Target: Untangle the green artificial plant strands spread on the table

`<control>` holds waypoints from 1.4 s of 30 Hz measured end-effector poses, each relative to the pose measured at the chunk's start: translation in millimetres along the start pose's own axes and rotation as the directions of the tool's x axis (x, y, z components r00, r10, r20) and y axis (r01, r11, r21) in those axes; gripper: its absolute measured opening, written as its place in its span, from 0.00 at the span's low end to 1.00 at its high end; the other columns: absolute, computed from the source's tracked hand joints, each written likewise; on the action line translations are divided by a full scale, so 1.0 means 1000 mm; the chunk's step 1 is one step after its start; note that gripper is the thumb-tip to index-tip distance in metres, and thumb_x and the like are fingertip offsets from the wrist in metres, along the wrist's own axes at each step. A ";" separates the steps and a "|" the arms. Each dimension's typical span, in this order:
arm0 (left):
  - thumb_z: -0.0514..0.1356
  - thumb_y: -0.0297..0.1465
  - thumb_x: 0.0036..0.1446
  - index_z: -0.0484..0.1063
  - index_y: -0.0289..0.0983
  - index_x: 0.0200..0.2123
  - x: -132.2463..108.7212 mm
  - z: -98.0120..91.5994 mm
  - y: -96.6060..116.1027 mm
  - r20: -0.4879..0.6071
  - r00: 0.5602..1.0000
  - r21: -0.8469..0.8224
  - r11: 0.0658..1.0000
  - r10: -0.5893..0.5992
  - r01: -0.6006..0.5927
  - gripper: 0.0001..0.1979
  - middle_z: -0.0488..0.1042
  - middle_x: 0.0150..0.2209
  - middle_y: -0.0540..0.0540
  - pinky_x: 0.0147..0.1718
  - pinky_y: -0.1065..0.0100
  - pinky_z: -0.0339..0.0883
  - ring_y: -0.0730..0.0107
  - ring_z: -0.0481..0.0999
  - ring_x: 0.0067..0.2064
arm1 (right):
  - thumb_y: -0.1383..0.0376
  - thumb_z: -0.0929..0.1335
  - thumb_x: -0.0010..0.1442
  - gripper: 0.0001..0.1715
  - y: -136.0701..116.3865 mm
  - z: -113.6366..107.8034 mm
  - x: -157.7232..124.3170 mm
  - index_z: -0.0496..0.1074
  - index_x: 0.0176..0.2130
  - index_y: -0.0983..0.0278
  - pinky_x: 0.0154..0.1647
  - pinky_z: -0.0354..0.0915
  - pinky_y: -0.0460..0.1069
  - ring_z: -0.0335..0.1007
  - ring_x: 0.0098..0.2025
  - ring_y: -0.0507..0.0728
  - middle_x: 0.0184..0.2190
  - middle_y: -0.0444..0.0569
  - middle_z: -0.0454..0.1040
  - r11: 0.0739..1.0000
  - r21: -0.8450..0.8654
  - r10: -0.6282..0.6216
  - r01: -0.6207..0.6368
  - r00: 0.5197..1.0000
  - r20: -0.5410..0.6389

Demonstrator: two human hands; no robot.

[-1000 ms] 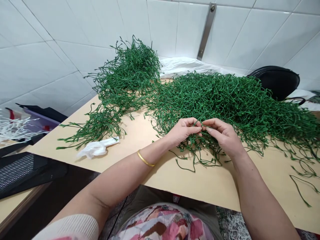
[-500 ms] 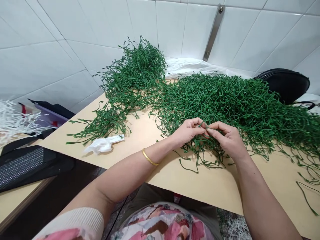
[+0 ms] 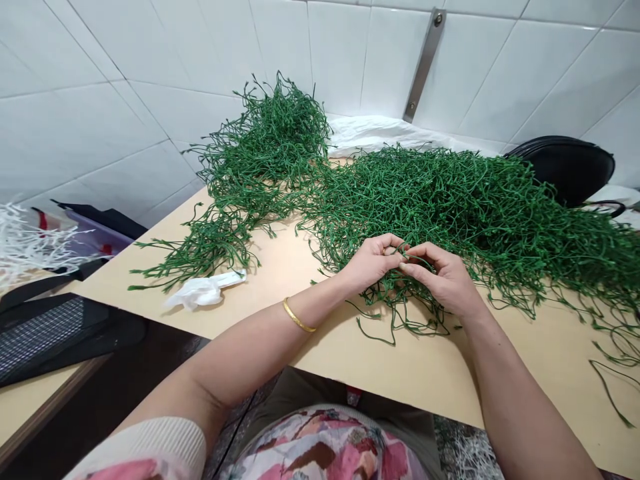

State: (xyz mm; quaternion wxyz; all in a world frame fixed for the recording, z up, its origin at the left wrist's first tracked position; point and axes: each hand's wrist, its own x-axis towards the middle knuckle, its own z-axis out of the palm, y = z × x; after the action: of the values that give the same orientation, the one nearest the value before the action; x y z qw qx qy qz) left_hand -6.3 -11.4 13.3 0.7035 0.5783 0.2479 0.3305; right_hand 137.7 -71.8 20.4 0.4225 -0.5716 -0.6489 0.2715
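Observation:
My left hand (image 3: pixel 376 260) and my right hand (image 3: pixel 440 272) meet at the front edge of a big pile of thin green cords (image 3: pixel 440 200). Between the fingertips of both hands runs a green cord (image 3: pixel 397 251), pinched from each side. Whether it is one cord or two, I cannot tell. Loose green strands lie on the table under and around my hands. To the left, a smaller heap of green cords (image 3: pixel 280 133) stands against the wall, trailing into a flatter bunch (image 3: pixel 200 247) with knotted or frayed tips.
A crumpled white tissue (image 3: pixel 200 293) lies on the light wooden table (image 3: pixel 280 280). Behind the pile are a white plastic sheet (image 3: pixel 370 133) and a black bag (image 3: pixel 570 170). White strands (image 3: pixel 30 243) and a black mesh bag (image 3: pixel 45 340) sit on the far left. A metal bracket (image 3: pixel 425 63) is fixed on the tiled wall.
My right hand has shifted slightly left, its fingertips closer to those of my left hand. The left hand has barely moved, and the piles look the same.

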 end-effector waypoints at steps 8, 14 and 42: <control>0.57 0.29 0.47 0.65 0.34 0.32 0.001 0.001 -0.004 0.016 0.999 0.192 0.980 0.051 -0.054 0.07 0.58 0.19 0.56 0.21 0.75 0.48 0.82 0.55 0.20 | 0.59 0.67 0.52 0.10 0.001 -0.002 0.000 0.68 0.33 0.62 0.34 0.63 0.47 0.66 0.32 0.52 0.29 0.44 0.70 0.992 0.122 0.032 -0.036 0.999 0.039; 0.54 0.25 0.47 0.64 0.35 0.46 -0.004 0.007 -0.006 -0.084 0.958 0.434 0.875 0.275 -0.213 0.19 0.59 0.21 0.56 0.24 0.73 0.52 0.79 0.56 0.23 | 0.61 0.64 0.54 0.10 -0.004 -0.010 0.000 0.69 0.36 0.63 0.34 0.62 0.48 0.66 0.33 0.54 0.31 0.45 0.72 0.999 -0.038 0.025 -0.023 0.998 0.058; 0.59 0.26 0.46 0.64 0.34 0.24 0.016 -0.010 0.019 -0.152 0.966 0.148 0.971 0.209 -0.186 0.04 0.64 0.21 0.54 0.25 0.72 0.58 0.81 0.62 0.22 | 0.56 0.67 0.53 0.15 -0.004 -0.012 0.000 0.72 0.39 0.61 0.35 0.63 0.50 0.66 0.34 0.54 0.32 0.47 0.72 0.999 -0.032 0.005 -0.005 1.000 0.020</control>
State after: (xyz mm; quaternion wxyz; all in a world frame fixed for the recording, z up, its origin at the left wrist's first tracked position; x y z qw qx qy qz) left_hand -6.8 9.4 29.8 0.6038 0.6160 0.2683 0.4290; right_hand 145.6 -73.6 29.7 0.4059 -0.5772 -0.6561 0.2677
